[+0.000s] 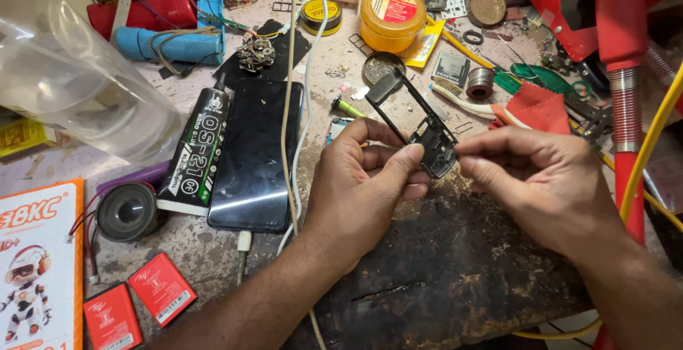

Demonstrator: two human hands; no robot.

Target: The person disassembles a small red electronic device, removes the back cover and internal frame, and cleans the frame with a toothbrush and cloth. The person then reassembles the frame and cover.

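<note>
My left hand point(363, 183) grips the lower end of a black plastic phone frame point(420, 122), thumb and forefinger pinched on it. The frame stands tilted, its top end pointing up and to the left. My right hand point(541, 179) pinches the frame's lower right edge with thumb and fingertips. Both hands hover above a dark scorched work mat point(455, 264). A black smartphone point(256, 154) lies face up just left of my left hand, with a cable plugged into its bottom end.
A black glue tube point(196, 151) lies beside the phone, a small round speaker point(126, 211) and two red batteries point(139, 304) at the lower left. A yellow paste tub point(392, 16), a toothbrush point(462, 101), a clear plastic bottle point(71, 72) and red tools crowd the bench.
</note>
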